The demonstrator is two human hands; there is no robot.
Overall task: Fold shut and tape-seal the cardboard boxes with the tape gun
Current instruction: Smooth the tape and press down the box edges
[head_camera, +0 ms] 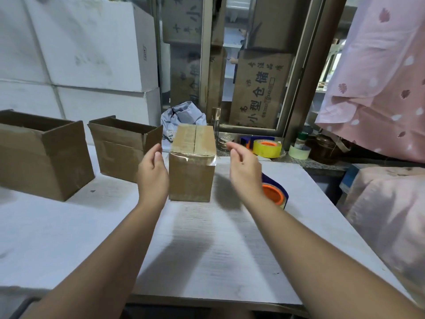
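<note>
1. Brown cardboard, closed: the small box point(192, 164) stands upright in the middle of the white table point(207, 249). Its top flaps are folded shut, with a dark seam between them.
2. Clear, shiny tape shows along its near top edge and wrinkles down onto the front face.
3. Two more boxes stand to its left with flaps up, the nearer open box point(122, 148) and the bigger open box point(41, 155); what is inside them I cannot tell.
4. At either side of the small box are the left hand point(153, 176) and the right hand point(245, 171), both spread wide with loosely curved fingers, holding nothing and not touching it.
5. On the table right of the small box lies the tape gun point(276, 194), blue with an orange core, partly hidden behind the right wrist.
</note>
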